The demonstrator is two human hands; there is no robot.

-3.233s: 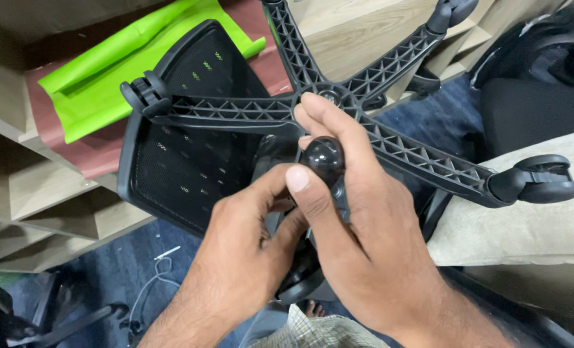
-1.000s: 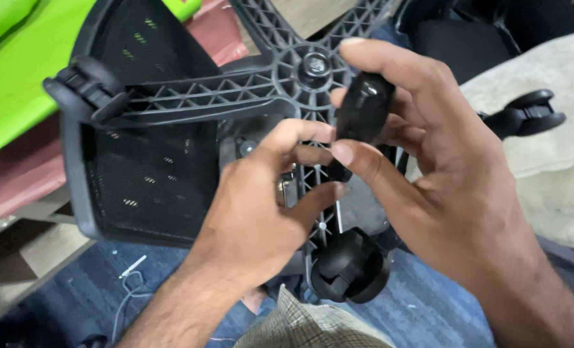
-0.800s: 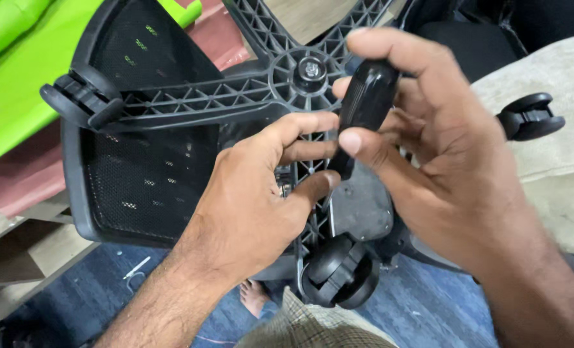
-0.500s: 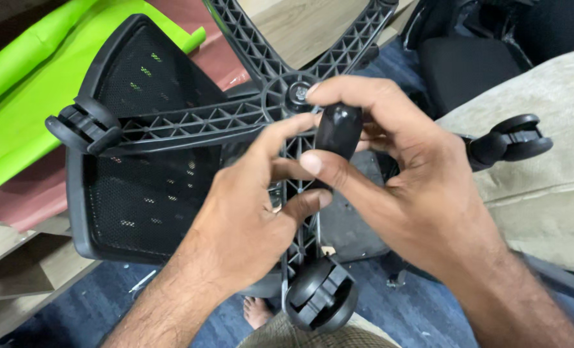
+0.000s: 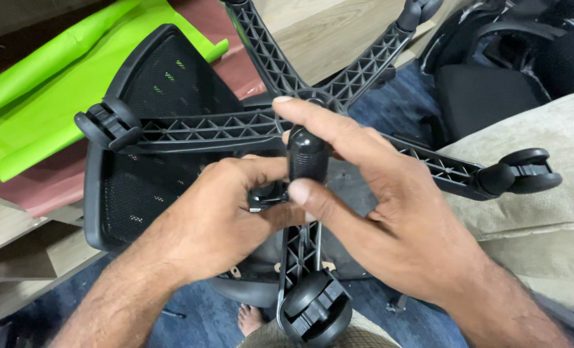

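since the earlier frame the view has drawn back a little and the near caster [image 5: 314,309] sits lower, at six o'clock. right hand [image 5: 390,212] is closed on a black caster wheel [image 5: 307,154], thumb at its lower end and forefinger over the top; its long axis runs twelve to six. left hand [image 5: 219,216] is curled, fingertips pinching a small dark fitting [image 5: 266,194] just below, at seven o'clock from the wheel. both lie over the hub of the upturned chair base [image 5: 203,125], the right hand nearer the wheel.
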